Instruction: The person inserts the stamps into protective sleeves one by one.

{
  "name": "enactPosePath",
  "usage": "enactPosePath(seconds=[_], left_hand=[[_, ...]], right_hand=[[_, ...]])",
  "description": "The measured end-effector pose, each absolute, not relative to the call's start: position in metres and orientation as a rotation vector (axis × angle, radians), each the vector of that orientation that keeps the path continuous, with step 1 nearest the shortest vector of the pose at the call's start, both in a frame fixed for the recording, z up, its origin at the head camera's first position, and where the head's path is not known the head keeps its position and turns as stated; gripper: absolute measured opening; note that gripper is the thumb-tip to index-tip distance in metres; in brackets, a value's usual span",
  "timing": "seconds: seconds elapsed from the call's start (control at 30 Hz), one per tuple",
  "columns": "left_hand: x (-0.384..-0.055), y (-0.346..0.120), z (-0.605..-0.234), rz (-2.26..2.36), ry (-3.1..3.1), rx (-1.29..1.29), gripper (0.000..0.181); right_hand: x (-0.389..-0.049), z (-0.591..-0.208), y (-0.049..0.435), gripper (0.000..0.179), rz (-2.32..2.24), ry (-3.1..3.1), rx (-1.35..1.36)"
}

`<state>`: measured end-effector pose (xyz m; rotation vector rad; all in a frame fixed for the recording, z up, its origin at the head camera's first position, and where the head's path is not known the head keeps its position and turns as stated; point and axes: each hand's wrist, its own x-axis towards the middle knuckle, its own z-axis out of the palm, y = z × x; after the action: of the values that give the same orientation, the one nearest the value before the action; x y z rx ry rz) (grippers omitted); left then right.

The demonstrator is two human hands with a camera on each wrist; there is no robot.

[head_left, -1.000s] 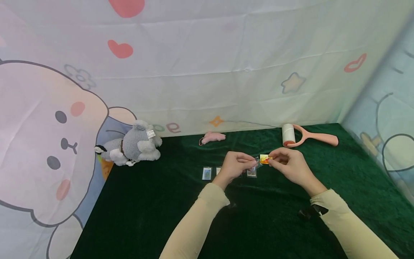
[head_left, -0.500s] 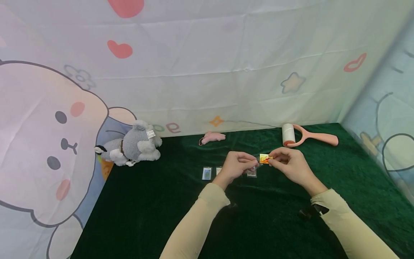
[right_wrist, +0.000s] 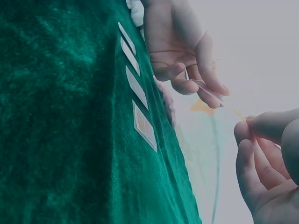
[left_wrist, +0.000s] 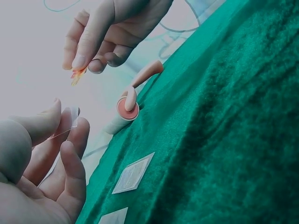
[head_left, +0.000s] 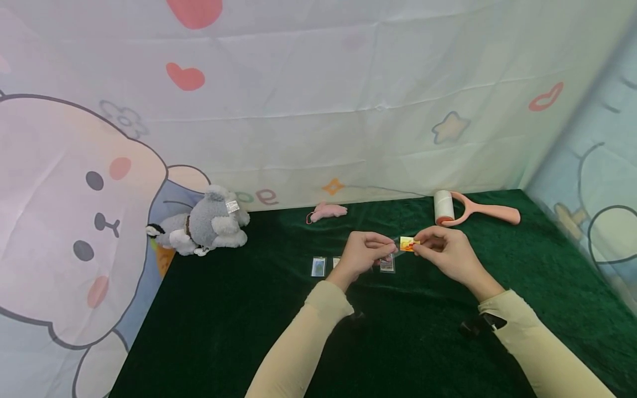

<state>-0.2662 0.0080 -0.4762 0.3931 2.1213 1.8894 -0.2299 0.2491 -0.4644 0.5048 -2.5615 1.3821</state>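
Observation:
My left hand (head_left: 365,254) pinches a small clear plastic sleeve (left_wrist: 74,117) between thumb and fingers. Facing it, my right hand (head_left: 448,253) pinches a small yellow and orange card (head_left: 407,244) by its right edge. The sleeve and the card are held up close to each other; both wrist views show a small gap between them. Below the hands, several small sleeved cards lie in a row on green cloth, among them a blue one (head_left: 318,266) at the left end and another card (head_left: 387,265) at the right end. The left hand partly hides the row in the head view.
A pink-handled lint roller (head_left: 485,211) lies at the back right of the green cloth (head_left: 239,315). Near the back edge are a small pink plush toy (head_left: 328,210) and, farther left, a grey plush animal (head_left: 206,224). A printed curtain (head_left: 298,110) hangs behind.
The clear sleeve has turned slightly in my left fingers beside the yellow card. Both hands have stayed nearly in place.

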Motion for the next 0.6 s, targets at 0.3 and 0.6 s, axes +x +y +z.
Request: enactPosePath(seconds=[0.3,0.6], left_hand=[[-0.2664,0.0073,-0.4770,1.902,2.107,0.420,0.018],[-0.2686,0.0075,-0.4795,1.898,2.068,0.478,0.021]], right_hand=[[-0.2293,-0.4654,0.2497,0.012,1.385,-2.553,0.529],[-0.2298,-0.4640,0.2488,0.013,1.408,-2.555,0.533]])
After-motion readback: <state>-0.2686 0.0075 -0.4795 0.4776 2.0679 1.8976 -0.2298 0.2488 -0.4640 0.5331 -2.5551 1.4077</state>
